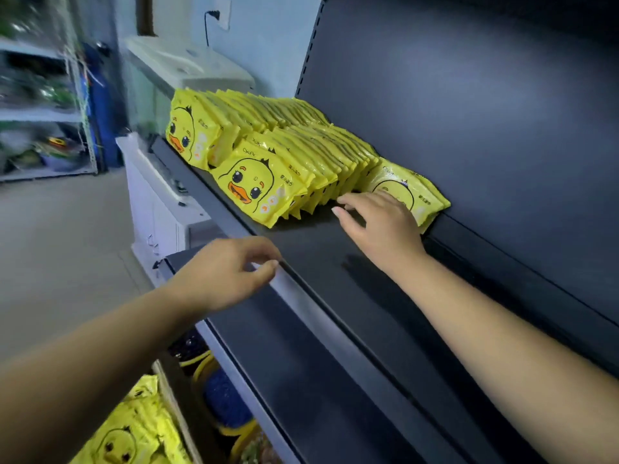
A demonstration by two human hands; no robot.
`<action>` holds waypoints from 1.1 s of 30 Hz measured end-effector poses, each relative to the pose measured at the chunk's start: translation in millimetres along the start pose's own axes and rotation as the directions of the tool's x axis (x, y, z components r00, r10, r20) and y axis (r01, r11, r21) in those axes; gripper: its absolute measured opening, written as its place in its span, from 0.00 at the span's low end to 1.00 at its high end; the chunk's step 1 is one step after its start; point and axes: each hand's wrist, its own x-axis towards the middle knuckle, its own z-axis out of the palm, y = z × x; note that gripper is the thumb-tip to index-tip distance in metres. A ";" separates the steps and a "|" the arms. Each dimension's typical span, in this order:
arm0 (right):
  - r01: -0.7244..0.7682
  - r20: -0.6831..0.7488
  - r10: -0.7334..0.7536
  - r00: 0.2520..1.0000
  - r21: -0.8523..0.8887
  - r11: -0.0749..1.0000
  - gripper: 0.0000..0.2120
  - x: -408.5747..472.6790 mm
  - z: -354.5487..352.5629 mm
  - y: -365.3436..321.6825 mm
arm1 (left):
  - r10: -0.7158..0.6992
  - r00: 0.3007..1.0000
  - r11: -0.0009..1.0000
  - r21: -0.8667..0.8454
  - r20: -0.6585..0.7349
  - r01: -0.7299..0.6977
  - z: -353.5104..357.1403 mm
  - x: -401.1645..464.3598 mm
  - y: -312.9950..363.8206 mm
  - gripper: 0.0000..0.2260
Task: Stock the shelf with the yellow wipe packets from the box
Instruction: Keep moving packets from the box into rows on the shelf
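Nearest, more yellow wipe packets [134,430] lie in the box [174,403] under the shelf [335,296]. The left hand [227,272] hangs loosely curled at the shelf's front edge. The right hand [378,222], fingers spread, touches a lying packet [418,192] near the back edge, beside the standing rows [274,145].
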 end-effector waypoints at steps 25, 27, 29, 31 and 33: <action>-0.788 0.898 0.298 0.324 0.082 0.611 0.16 -256.3 125.7 -347.3 | -0.528 0.808 0.842 0.288 0.261 0.457 -32.2 -341.5 -208.9 0.14; -0.820 0.909 0.315 0.272 0.047 0.570 0.16 -269.2 140.7 -347.8 | -0.597 0.748 0.797 0.316 0.289 0.514 -21.8 -348.4 -219.1 0.13; -0.854 0.911 0.335 0.240 0.034 0.520 0.15 -280.3 154.7 -345.8 | -0.638 0.712 0.767 0.317 0.291 0.558 -12.4 -351.3 -225.5 0.14; -0.876 0.912 0.351 0.211 0.017 0.482 0.15 -289.4 171.9 -341.3 | -0.657 0.697 0.752 0.317 0.289 0.578 -0.4 -350.1 -234.0 0.17; -0.891 0.914 0.364 0.181 -0.004 0.454 0.15 -295.1 190.2 -337.6 | -0.686 0.670 0.726 0.317 0.283 0.610 11.6 -346.2 -246.0 0.13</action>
